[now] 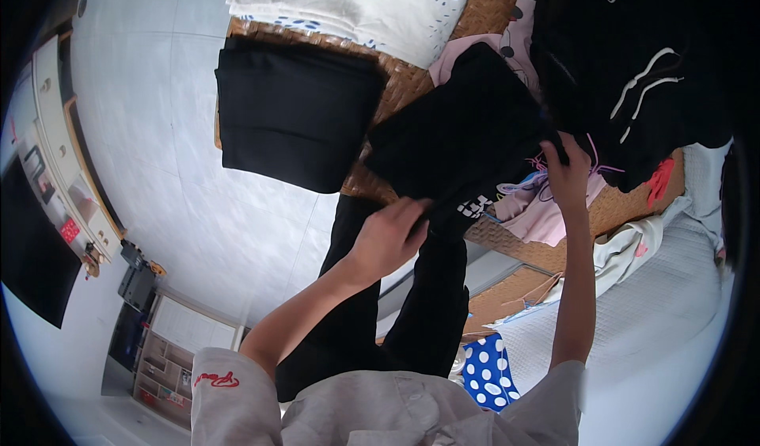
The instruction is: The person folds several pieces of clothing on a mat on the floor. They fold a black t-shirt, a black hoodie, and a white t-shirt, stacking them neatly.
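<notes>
A black cloth garment [457,131] with a white print [473,207] near its lower corner lies on a woven rattan surface [371,181]. At its near left edge, my left hand [389,238] grips the fabric between thumb and fingers. My right hand [567,167] pinches the right-hand edge, thumb on top. To the left sits a neatly folded black garment [297,116]. A black hoodie [629,48] with white drawstrings spreads at the right, close beyond my right hand. Pink cloth [552,214] and thin purple cords [522,186] show beneath and beside the held garment.
A folded white cloth with blue marks [356,9] lies at the far side. To the right are a red cloth [659,183], a cream garment [629,247] and a pale quilted cover [653,303]. Near my right side hangs a blue polka-dot cloth [490,372]. White drawers [53,98] stand far left.
</notes>
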`<state>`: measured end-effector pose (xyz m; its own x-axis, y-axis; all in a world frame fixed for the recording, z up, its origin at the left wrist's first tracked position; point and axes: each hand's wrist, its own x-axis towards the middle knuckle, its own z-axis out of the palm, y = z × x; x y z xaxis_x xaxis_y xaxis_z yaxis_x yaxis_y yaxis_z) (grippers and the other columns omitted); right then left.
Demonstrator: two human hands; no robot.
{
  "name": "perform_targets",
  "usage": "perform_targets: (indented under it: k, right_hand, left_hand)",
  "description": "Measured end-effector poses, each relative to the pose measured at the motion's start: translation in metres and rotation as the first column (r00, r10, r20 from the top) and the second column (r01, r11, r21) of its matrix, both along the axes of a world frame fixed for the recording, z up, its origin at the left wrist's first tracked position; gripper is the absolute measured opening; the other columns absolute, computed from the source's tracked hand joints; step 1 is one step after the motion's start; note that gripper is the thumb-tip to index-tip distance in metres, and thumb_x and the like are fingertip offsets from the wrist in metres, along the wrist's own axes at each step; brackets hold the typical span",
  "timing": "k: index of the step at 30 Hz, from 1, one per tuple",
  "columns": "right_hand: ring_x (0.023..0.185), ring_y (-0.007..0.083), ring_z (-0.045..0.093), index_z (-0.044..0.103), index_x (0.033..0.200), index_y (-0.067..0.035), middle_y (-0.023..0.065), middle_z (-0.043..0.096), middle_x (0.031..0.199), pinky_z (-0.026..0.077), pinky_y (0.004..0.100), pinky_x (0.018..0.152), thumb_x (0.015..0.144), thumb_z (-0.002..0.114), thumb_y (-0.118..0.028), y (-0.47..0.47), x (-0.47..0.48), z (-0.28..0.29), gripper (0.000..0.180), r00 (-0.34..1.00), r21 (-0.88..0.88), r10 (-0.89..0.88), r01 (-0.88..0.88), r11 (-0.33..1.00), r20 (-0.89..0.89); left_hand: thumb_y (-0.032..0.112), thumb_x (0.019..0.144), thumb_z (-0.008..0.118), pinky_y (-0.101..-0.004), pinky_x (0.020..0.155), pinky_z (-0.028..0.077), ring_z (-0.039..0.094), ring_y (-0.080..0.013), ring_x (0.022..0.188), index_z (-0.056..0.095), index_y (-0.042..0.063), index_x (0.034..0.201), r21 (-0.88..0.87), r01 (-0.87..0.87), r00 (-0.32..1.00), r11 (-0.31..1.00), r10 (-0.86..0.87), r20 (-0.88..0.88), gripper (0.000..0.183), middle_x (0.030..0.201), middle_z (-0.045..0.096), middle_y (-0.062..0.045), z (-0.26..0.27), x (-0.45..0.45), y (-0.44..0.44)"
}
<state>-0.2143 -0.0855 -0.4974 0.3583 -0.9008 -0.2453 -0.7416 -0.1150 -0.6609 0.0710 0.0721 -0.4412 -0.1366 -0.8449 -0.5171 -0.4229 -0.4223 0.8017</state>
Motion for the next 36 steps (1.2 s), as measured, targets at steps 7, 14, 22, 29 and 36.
perform_targets:
  k: [7,14,22,29,36]
  right_hand:
    - [0.07,0.026,0.064,0.066,0.1,-0.001,0.0136,0.065,0.087,0.048,0.0316,0.058,0.089,0.069,-0.017,-0.015,0.042,-0.013,0.019,1.0,-0.029,-0.015,0.014,0.999,-0.026]
    - [0.094,0.0285,0.065,0.066,0.103,-0.001,0.0113,0.063,0.11,0.054,0.0345,0.079,0.089,0.069,-0.018,-0.021,0.061,-0.04,0.022,0.997,-0.208,-0.004,-0.013,0.978,-0.081]
    - [0.126,0.0255,0.049,0.054,0.134,-0.022,0.0056,0.057,0.127,0.035,0.0491,0.11,0.079,0.074,-0.012,-0.033,0.085,0.023,0.059,0.925,-0.22,0.353,-0.377,0.9,-0.141]
    - [0.124,0.0201,0.048,0.063,0.123,-0.023,0.0009,0.059,0.117,0.021,0.055,0.116,0.075,0.075,-0.009,-0.049,0.094,0.047,0.052,0.366,0.059,0.844,-0.906,0.42,-0.392]
    - [0.119,0.019,0.049,0.068,0.105,-0.014,0.0016,0.059,0.116,0.026,0.0538,0.112,0.071,0.074,-0.005,-0.053,0.095,0.035,0.035,0.51,0.101,0.754,-0.797,0.595,-0.413]
  left_hand:
    - [0.008,0.085,0.069,-0.0377,0.074,0.051,0.064,-0.037,0.086,0.06,-0.006,0.102,-0.069,-0.203,0.954,0.977,0.213,0.21,0.023,0.095,0.063,-0.022,-0.046,0.021,-0.003]
    - [0.008,0.086,0.068,-0.0416,0.08,0.051,0.062,-0.0389,0.09,0.056,-0.003,0.108,-0.19,-0.091,0.927,0.978,0.153,0.343,0.028,0.097,0.062,-0.02,-0.07,0.021,-0.011]
    - [0.009,0.081,0.069,-0.0417,0.072,0.051,0.063,-0.0324,0.084,0.059,0.002,0.107,-0.179,0.184,0.951,0.967,-0.129,0.281,0.028,0.092,0.062,-0.017,-0.01,0.013,-0.023]
    - [0.002,0.08,0.064,-0.0325,0.066,0.057,0.062,-0.026,0.09,0.055,0.004,0.121,-0.226,0.33,0.934,0.916,-0.284,0.216,0.042,0.098,0.055,-0.013,0.021,-0.038,-0.007]
    - [0.009,0.086,0.066,-0.0373,0.071,0.055,0.063,-0.0308,0.081,0.061,-0.001,0.104,0.018,-0.059,0.975,0.998,0.054,0.218,0.022,0.097,0.058,-0.016,-0.022,0.022,-0.031]
